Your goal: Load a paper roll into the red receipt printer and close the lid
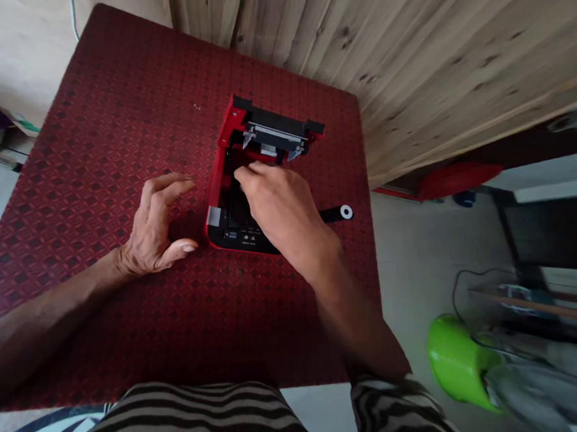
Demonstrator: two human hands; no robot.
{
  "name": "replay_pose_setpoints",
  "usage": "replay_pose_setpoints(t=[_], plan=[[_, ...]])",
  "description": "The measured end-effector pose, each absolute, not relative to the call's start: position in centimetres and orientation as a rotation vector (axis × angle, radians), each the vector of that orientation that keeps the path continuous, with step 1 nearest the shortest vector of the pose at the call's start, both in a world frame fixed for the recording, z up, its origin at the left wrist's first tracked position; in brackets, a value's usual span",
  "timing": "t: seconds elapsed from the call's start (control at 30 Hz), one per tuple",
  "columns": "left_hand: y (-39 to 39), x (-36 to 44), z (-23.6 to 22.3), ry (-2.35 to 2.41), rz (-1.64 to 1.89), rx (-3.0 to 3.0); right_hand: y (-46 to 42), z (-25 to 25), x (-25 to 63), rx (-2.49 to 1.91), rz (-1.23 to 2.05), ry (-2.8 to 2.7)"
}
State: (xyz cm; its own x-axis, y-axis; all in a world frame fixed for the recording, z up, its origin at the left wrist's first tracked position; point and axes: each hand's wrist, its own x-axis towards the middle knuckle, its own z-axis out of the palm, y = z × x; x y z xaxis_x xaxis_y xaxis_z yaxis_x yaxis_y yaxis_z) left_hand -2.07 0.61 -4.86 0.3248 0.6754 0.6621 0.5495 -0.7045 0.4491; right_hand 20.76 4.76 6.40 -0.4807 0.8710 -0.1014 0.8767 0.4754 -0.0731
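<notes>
A small red and black printer-like device (217, 192) stands on a red patterned tablecloth (128, 115), its lid (274, 129) flipped up at the far end. My right hand (283, 216) reaches into the open compartment, fingers curled together over something I cannot make out. My left hand (158, 224) rests on the cloth just left of the device, fingers spread and slightly bent, holding nothing. A black strap with a white round end (340, 212) sticks out from behind my right hand.
Wooden plank wall (400, 60) runs behind the table. A bright green plastic object (455, 360) sits on the floor to the right, beside cables and blurred furniture. My striped clothing (218, 414) shows at the near table edge.
</notes>
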Motion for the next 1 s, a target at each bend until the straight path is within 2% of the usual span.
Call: replay_pose_setpoints(t=[0.57,0.83,1.0], plan=[[0.1,-1.9,-4.5,1.061,1.214,2.46,6.8,6.2,20.5,1.439,-0.286,2.515],[0.2,-1.9,-4.5,1.069,1.184,2.462,7.7,7.3,21.3,1.198,-0.406,2.57],[0.1,-1.8,-4.6,1.055,1.188,2.463,7.1,7.2,20.6,1.423,-0.32,2.451]])
